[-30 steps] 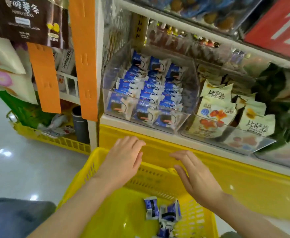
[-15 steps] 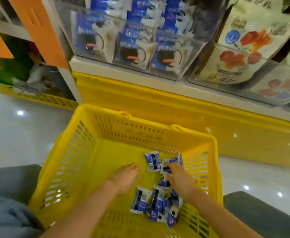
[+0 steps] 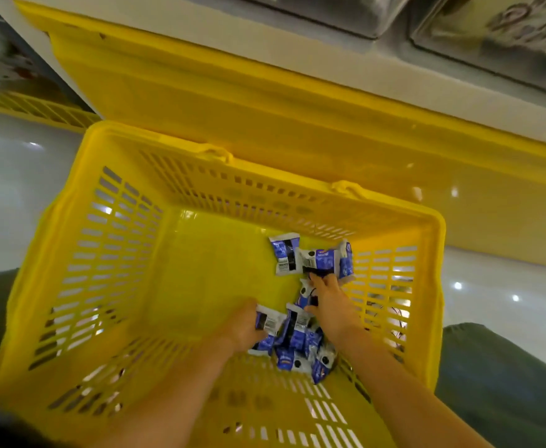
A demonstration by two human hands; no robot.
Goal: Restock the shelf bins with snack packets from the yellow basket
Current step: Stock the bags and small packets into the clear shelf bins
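Both hands are down in the yellow basket (image 3: 129, 240), working the snack packets (image 3: 297, 341). These are small, blue and white, and heaped on the basket floor toward its right, near corner.

- Left hand (image 3: 241, 326): fingers curled round the near packet (image 3: 269, 321), barcode side up, at the left edge of the heap.
- Right hand (image 3: 331, 303): reaches past the heap. Thumb and fingers bracket the middle packet (image 3: 304, 294), which looks like a pinch. Its fingertips touch the dark edge of the far packets (image 3: 284, 257), which lie flat just beyond.
- Shelf bins (image 3: 323, 11): clear, blurred, at the top edge above the white shelf lip (image 3: 233, 43). How much room they have cannot be read from here.

Step in hand, as I judge it, is gathering a handful before lifting to the bins.

How to do it well:
- Take each packet by its body rather than its crimped end. The film looks slick, and loose ones will likely slide out of a shallow pinch.
- Square up what each hand holds before rising, faces one way, so the packets drop into the bin in rows.
- Sweep the far flat packets back into the heap now, which saves a longer reach later.
- Lift straight up, clear of the slotted wall on the right, so no corner catches.
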